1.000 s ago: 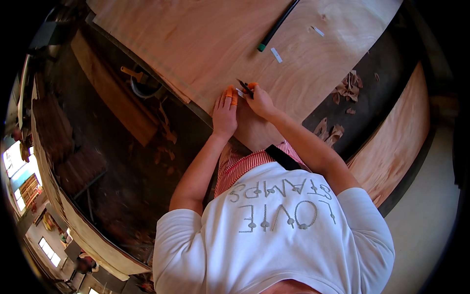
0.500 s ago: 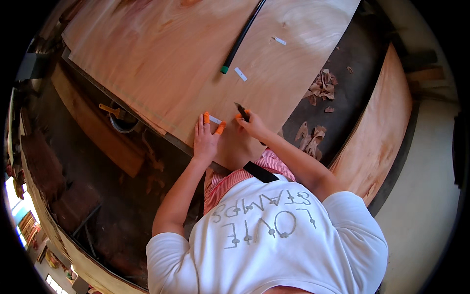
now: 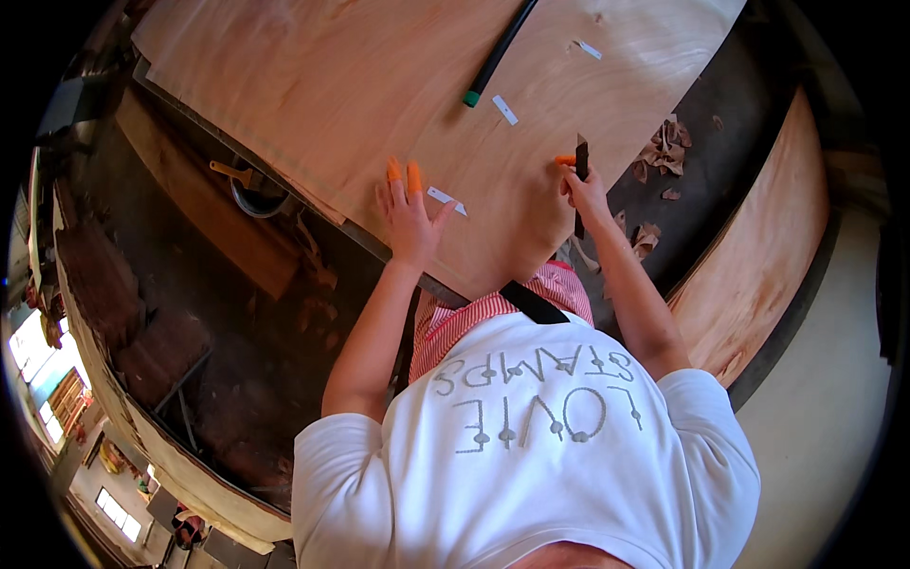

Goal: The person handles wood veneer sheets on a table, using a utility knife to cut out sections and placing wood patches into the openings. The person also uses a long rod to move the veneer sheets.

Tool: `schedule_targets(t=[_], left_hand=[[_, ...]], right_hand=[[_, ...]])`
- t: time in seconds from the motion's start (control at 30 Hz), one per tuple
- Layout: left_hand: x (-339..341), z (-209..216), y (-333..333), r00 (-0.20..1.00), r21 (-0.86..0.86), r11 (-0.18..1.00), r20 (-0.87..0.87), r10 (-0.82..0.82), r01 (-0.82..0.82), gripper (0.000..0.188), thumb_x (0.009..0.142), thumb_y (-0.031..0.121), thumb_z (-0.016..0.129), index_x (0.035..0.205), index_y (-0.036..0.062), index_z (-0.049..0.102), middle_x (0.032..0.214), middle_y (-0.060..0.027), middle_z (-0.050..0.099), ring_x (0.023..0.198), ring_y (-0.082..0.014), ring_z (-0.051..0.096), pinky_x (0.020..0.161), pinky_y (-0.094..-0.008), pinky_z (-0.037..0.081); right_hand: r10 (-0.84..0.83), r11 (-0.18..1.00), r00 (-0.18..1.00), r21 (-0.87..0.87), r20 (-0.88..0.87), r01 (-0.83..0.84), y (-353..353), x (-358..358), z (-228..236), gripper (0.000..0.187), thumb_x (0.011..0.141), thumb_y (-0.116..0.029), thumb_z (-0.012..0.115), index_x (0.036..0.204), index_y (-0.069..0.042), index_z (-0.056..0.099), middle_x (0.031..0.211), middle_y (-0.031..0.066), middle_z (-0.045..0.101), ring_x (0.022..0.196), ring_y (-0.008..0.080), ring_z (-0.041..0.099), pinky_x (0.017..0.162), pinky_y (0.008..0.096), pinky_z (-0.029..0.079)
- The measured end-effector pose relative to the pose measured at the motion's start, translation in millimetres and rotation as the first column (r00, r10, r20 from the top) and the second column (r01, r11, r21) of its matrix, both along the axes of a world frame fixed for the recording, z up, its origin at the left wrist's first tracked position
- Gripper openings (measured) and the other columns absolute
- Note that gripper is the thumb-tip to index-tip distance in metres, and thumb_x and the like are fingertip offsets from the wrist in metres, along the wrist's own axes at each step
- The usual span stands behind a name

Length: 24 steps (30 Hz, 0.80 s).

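A broad sheet of wood veneer (image 3: pixel 360 104) lies in front of me. My left hand (image 3: pixel 409 223) rests on its near part, fingers spread, with orange covers on two fingers. Beside the thumb is a small pale strip (image 3: pixel 447 201) with a slanted end; I cannot tell its material. My right hand (image 3: pixel 586 194) grips a black-handled cutter knife (image 3: pixel 581 156) near the sheet's right edge, its blade pointing away from me. An orange cover sits on one finger of this hand too. Farther off lie two similar strips, the nearer one (image 3: pixel 505 110) next to a black tube (image 3: pixel 500 52) with a green end.
Left of the sheet, lower down, is a round container (image 3: pixel 258 202) with an orange-handled brush (image 3: pixel 232 174) across it. Curled veneer scraps (image 3: pixel 666 144) litter the dark surface at right. A curved wood panel (image 3: pixel 758 237) stands beyond them, and a long board (image 3: pixel 199 199) lies at left.
My right hand has moved right with the knife, away from my left hand. My left hand has come off the nearest strip and spread its fingers. The whole view has shifted slightly.
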State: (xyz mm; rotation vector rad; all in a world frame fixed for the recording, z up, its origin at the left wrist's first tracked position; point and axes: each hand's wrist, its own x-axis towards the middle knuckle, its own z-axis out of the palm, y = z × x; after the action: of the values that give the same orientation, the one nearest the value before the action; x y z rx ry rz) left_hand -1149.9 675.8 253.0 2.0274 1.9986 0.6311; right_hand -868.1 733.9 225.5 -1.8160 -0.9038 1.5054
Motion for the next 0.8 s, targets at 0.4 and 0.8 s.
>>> schedule_targets(t=[0.4,0.8], left_hand=[[-20.8,-15.8,61.0,0.998,0.125,0.99,-0.024,0.063,-0.06,0.062,0.082,0.029,0.055,0.131,0.001,0.029,0.136,-0.0233,0.025,0.126,-0.0354,0.027,0.101,-0.0483,0.023],[15.4,-25.2,109.4,0.983,0.074,0.997,-0.18,-0.023,0.037,0.055,0.08,0.03,0.053,0.127,0.0065,0.036,0.134,-0.0153,0.034,0.125,-0.032,0.029,0.101,-0.0482,0.02]], right_hand=[[-0.019,0.969,0.999,0.245,0.037,0.009,88.0,30.6,11.8,0.019,0.089,-0.015,0.047,0.103,-0.004,0.053,0.062,0.0011,0.054,0.056,0.0072,0.051,0.047,0.0222,0.034],[0.08,0.821,0.676,0.336,0.733,-0.461,232.7,41.9,-2.1,0.028,0.083,-0.015,0.049,0.11,-0.009,0.053,0.09,0.0117,0.062,0.088,0.0312,0.057,0.077,0.0396,0.044]])
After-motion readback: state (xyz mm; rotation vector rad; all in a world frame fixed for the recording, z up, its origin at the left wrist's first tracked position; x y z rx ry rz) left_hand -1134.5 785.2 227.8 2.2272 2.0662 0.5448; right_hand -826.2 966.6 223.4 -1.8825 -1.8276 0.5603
